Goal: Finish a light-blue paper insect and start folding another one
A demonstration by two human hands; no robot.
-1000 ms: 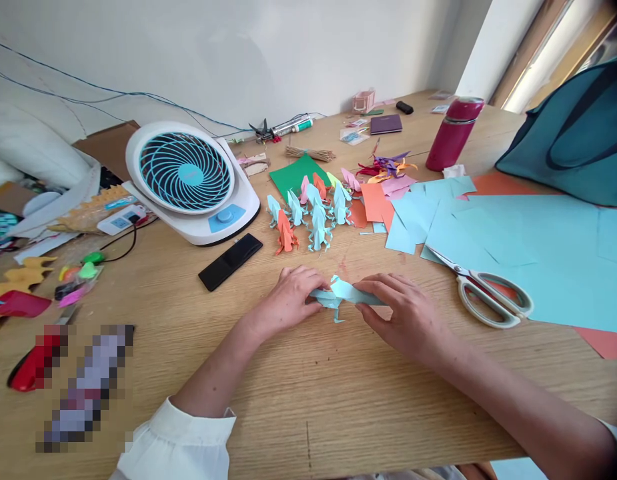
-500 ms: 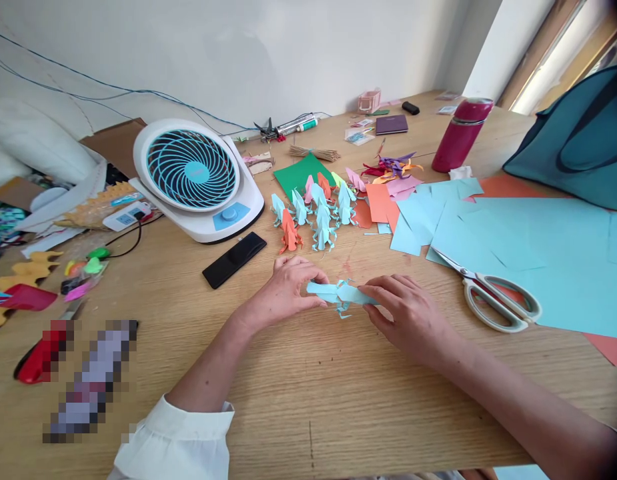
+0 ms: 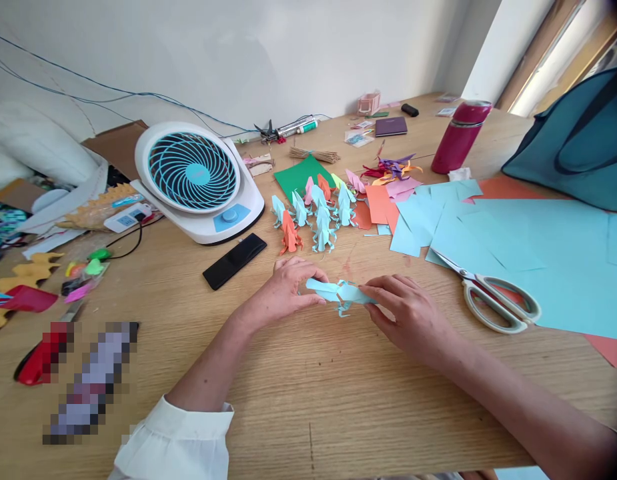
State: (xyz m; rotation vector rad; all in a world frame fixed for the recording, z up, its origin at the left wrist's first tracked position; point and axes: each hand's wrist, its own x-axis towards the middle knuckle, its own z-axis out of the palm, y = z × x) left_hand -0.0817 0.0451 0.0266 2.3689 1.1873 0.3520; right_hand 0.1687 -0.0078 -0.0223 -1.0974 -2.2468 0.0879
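A light-blue folded paper figure (image 3: 338, 293) lies just above the wooden table (image 3: 308, 400), held between both hands. My left hand (image 3: 283, 293) pinches its left end with closed fingers. My right hand (image 3: 411, 317) grips its right end, fingers curled round it. Small paper legs stick out under the figure. Behind the hands stands a group of several finished paper figures (image 3: 315, 213), light blue, orange and pink.
White-handled scissors (image 3: 493, 293) lie on light-blue paper sheets (image 3: 528, 253) at the right. A black phone (image 3: 235, 261) and a white-and-blue fan (image 3: 195, 177) sit at the left. A red bottle (image 3: 459, 137) and a teal bag (image 3: 578, 140) stand at the back right.
Both hands have lifted the blue figure slightly and straightened it between them; it now lies more level. The camera shifted a little.
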